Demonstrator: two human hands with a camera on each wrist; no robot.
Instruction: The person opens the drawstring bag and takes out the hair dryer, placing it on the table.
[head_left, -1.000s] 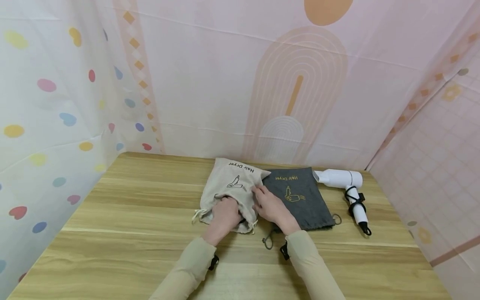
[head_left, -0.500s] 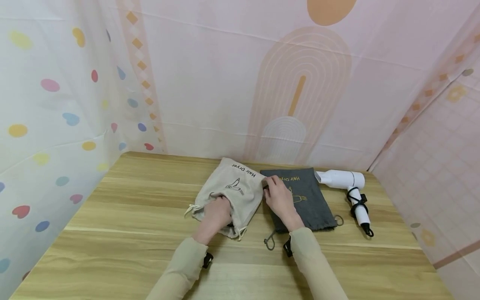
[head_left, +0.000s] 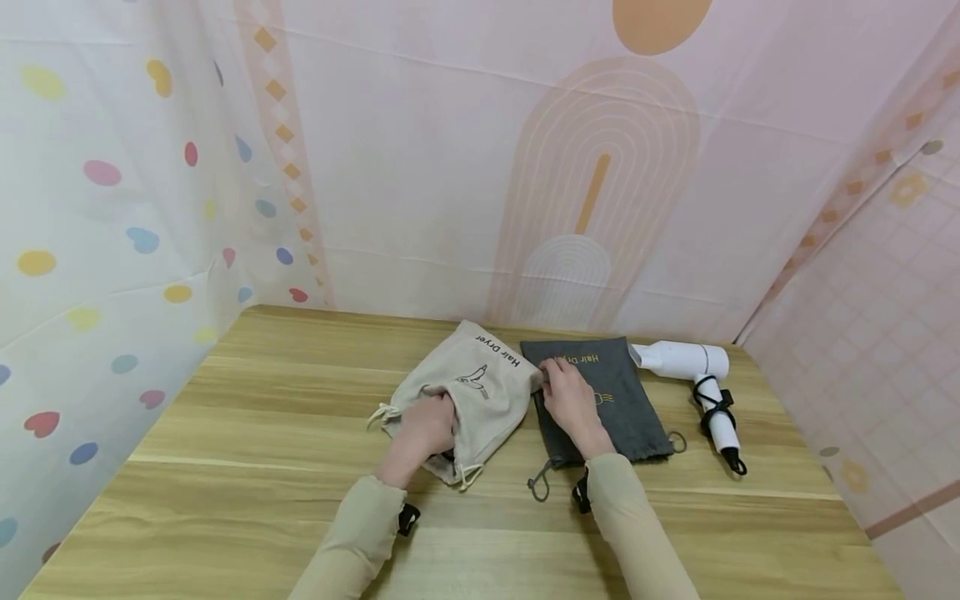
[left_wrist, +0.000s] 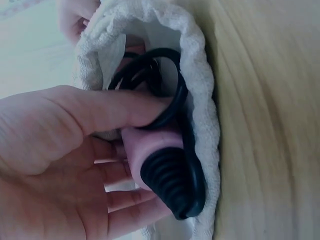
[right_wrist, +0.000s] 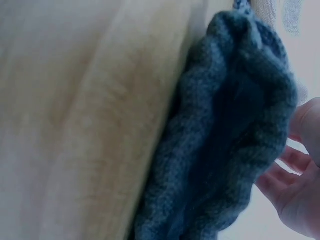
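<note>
A beige drawstring bag (head_left: 491,408) printed "Hair Dryer" lies at the middle of the table. My left hand (head_left: 426,429) reaches into its mouth. In the left wrist view, its thumb and fingers hold the pink handle of a hair dryer (left_wrist: 150,145) with a looped black cord (left_wrist: 175,65); the dryer's head is hidden in the cloth. My right hand (head_left: 570,400) pinches the bag's far right corner, above a dark grey drawstring bag (head_left: 630,417), also printed "Hair Dryer". The grey bag's gathered mouth (right_wrist: 195,135) gapes in the right wrist view.
A white hair dryer (head_left: 678,359), its black cord wound round the handle, lies at the right of the wooden table (head_left: 285,417). Patterned curtains (head_left: 420,167) hang behind the table and at both sides.
My right hand has moved from the beige bag's right side to its far corner. The bag has turned, its mouth swinging left toward me and its far end rightward. My left hand has shifted left.
</note>
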